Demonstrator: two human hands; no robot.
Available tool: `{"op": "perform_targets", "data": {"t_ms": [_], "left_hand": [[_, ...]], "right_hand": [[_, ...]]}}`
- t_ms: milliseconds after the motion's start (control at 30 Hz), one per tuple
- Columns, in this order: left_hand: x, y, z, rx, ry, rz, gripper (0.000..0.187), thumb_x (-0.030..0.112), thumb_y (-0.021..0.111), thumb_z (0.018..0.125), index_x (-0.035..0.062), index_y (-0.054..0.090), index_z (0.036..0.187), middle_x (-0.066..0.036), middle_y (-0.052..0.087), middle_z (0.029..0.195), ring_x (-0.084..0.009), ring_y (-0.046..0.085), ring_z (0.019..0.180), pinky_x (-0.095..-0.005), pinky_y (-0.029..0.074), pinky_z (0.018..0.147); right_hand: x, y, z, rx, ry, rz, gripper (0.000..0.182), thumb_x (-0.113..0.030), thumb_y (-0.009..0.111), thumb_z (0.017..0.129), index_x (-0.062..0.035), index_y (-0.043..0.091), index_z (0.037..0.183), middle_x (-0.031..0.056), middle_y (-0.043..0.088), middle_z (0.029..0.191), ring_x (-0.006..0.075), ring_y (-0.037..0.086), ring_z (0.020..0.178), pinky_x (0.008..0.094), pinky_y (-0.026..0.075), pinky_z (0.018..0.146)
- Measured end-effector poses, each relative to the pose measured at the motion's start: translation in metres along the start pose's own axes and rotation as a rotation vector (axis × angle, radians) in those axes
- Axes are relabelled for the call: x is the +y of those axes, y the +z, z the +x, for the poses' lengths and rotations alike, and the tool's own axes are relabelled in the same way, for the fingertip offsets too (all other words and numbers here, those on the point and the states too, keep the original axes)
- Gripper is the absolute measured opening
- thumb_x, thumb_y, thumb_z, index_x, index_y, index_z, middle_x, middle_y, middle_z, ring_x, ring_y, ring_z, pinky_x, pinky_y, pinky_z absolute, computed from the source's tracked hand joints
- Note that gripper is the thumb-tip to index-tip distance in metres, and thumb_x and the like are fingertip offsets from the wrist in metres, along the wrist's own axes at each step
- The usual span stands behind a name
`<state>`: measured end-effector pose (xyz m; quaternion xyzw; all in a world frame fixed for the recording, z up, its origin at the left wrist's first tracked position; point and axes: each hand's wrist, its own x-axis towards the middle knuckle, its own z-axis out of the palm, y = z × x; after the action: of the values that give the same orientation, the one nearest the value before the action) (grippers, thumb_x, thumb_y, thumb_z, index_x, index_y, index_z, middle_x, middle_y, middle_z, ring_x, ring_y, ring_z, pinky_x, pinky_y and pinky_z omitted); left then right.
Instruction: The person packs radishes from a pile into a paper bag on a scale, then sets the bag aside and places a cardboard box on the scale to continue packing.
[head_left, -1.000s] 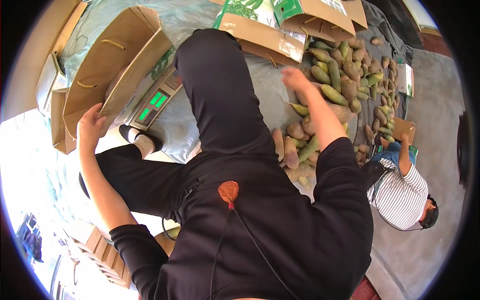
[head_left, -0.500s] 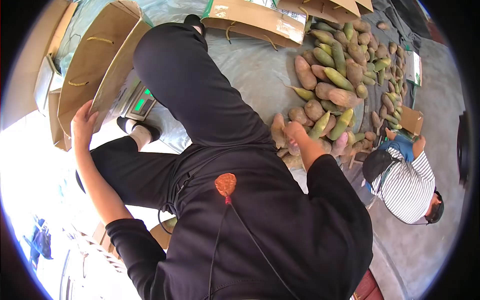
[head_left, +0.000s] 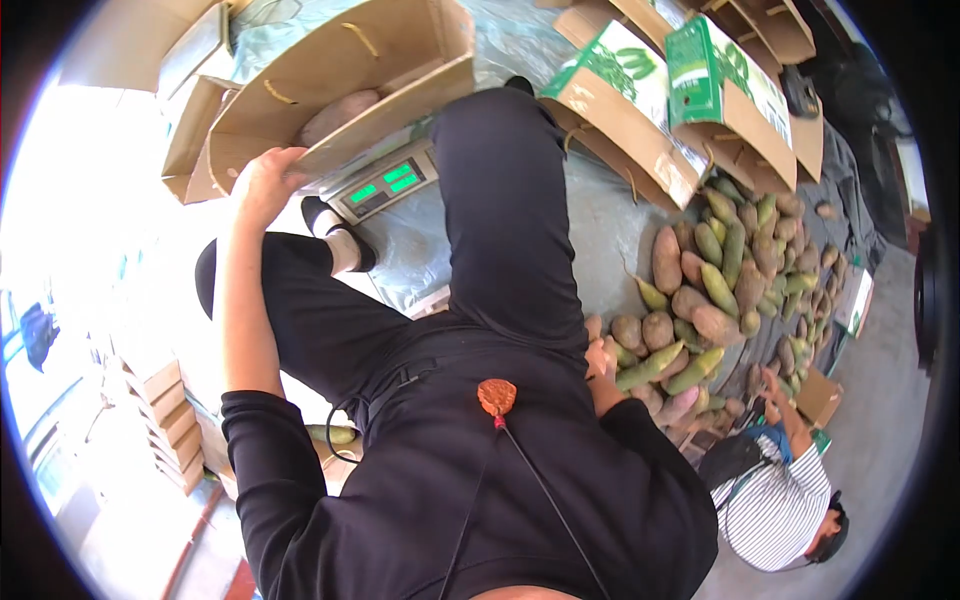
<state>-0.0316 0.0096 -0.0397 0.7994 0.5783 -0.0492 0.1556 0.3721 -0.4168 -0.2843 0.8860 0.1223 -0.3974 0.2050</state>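
Note:
My left hand [head_left: 266, 186] grips the near edge of an open cardboard box [head_left: 400, 110], thumb and fingers closed over the rim. The box has yellow cord handles and stands tilted on a scale [head_left: 385, 182] with lit green digits. Inside it lies a reddish-brown radish [head_left: 338, 115]. My right hand [head_left: 600, 362] is beside my right thigh, at the near left edge of a heap of green and reddish-brown radishes [head_left: 712, 290]. Its fingers seem closed around a radish [head_left: 593, 328], mostly hidden by my thigh and the hand.
Green-and-white printed cartons [head_left: 630, 110] stand open beyond the heap. At right a person in a striped shirt [head_left: 775, 510] crouches with hands by the heap. Stacked cartons [head_left: 172, 425] stand at lower left. Plastic sheeting [head_left: 605, 225] covers the floor.
The view has swung left, so the box, scale and heap appear further right and lower. The radish inside the box has come into sight. My right hand has drawn in against my thigh.

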Motion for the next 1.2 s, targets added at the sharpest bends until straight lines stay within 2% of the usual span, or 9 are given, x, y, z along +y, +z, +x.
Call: {"op": "perform_targets", "data": {"t_ms": [133, 300, 367, 533, 600, 667, 867, 1000, 1200], "left_hand": [[0.003, -0.006, -0.003, -0.042, -0.049, -0.017, 0.034, 0.011, 0.065, 0.075, 0.0117, 0.064, 0.109, -0.014, 0.062, 0.096, -0.0324, 0.059, 0.095, -0.0403, 0.047, 0.083], [0.003, -0.012, -0.011, -0.025, -0.007, -0.052, 0.034, 0.008, 0.064, 0.076, 0.0133, 0.064, 0.110, -0.012, 0.061, 0.100, -0.0310, 0.059, 0.097, -0.0405, 0.048, 0.085], [0.005, -0.015, -0.014, -0.004, -0.018, -0.057, 0.034, 0.008, 0.064, 0.077, 0.0135, 0.064, 0.110, -0.011, 0.062, 0.099, -0.0306, 0.059, 0.097, -0.0402, 0.048, 0.085], [0.003, -0.017, -0.020, 0.077, 0.037, -0.122, 0.031, 0.005, 0.065, 0.074, 0.0099, 0.066, 0.105, -0.012, 0.062, 0.094, -0.0319, 0.060, 0.091, -0.0399, 0.049, 0.080], [0.004, -0.018, -0.021, 0.079, 0.028, -0.130, 0.030, 0.005, 0.065, 0.074, 0.0094, 0.066, 0.105, -0.012, 0.062, 0.094, -0.0319, 0.060, 0.091, -0.0401, 0.048, 0.080], [0.002, -0.018, -0.021, 0.073, 0.046, -0.112, 0.031, 0.006, 0.066, 0.074, 0.0093, 0.066, 0.105, -0.012, 0.062, 0.093, -0.0320, 0.060, 0.090, -0.0404, 0.048, 0.079], [-0.003, -0.016, -0.019, 0.063, 0.049, -0.135, 0.031, 0.006, 0.066, 0.074, 0.0105, 0.066, 0.105, -0.012, 0.061, 0.092, -0.0315, 0.060, 0.090, -0.0407, 0.048, 0.078], [-0.005, -0.017, -0.018, 0.030, 0.044, -0.075, 0.031, 0.013, 0.065, 0.078, 0.0148, 0.064, 0.109, -0.009, 0.060, 0.093, -0.0286, 0.060, 0.093, -0.0397, 0.049, 0.081], [-0.005, -0.018, -0.013, 0.020, 0.023, -0.105, 0.032, 0.012, 0.066, 0.078, 0.0146, 0.064, 0.110, -0.010, 0.061, 0.097, -0.0284, 0.060, 0.096, -0.0392, 0.048, 0.083]], "right_hand": [[-0.006, -0.011, 0.004, -0.063, 0.048, 0.112, 0.066, -0.041, 0.064, 0.077, -0.0051, 0.039, 0.126, 0.0212, 0.057, 0.102, 0.0371, 0.058, 0.095, 0.0460, 0.049, 0.078], [-0.005, -0.031, 0.019, -0.259, 0.131, 0.528, 0.062, -0.053, 0.069, 0.066, -0.0062, 0.057, 0.106, 0.0127, 0.061, 0.070, 0.0319, 0.059, 0.059, 0.0450, 0.048, 0.054], [-0.007, -0.054, 0.028, -0.474, 0.319, 0.613, 0.059, -0.057, 0.070, 0.063, -0.0104, 0.061, 0.098, 0.0109, 0.061, 0.076, 0.0283, 0.058, 0.060, 0.0391, 0.046, 0.053], [-0.033, -0.132, 0.020, -0.568, 0.190, 0.786, 0.047, -0.050, 0.070, 0.067, -0.0184, 0.058, 0.099, 0.0023, 0.057, 0.094, 0.0224, 0.053, 0.081, 0.0368, 0.045, 0.063], [-0.051, -0.165, 0.013, -0.432, -0.166, 0.967, 0.053, -0.044, 0.070, 0.070, -0.0164, 0.055, 0.113, 0.0057, 0.060, 0.096, 0.0241, 0.058, 0.081, 0.0363, 0.046, 0.063], [-0.081, -0.209, -0.005, -0.350, -0.308, 1.026, 0.055, -0.038, 0.069, 0.072, -0.0173, 0.051, 0.120, 0.0046, 0.057, 0.106, 0.0209, 0.056, 0.090, 0.0353, 0.044, 0.069], [-0.199, -0.340, -0.114, -0.178, -1.010, 0.954, 0.077, -0.024, 0.068, 0.071, -0.0051, 0.036, 0.138, 0.0075, 0.048, 0.128, 0.0198, 0.052, 0.108, 0.0334, 0.044, 0.080], [-0.282, -0.389, -0.195, -0.165, -1.380, 0.708, 0.078, -0.020, 0.070, 0.067, -0.0004, 0.040, 0.135, 0.0110, 0.047, 0.129, 0.0221, 0.046, 0.120, 0.0340, 0.036, 0.100], [-0.399, -0.374, -0.284, -0.221, -1.564, 0.187, 0.069, -0.028, 0.073, 0.064, -0.0073, 0.051, 0.126, 0.0114, 0.054, 0.121, 0.0218, 0.050, 0.112, 0.0346, 0.040, 0.092]]}}
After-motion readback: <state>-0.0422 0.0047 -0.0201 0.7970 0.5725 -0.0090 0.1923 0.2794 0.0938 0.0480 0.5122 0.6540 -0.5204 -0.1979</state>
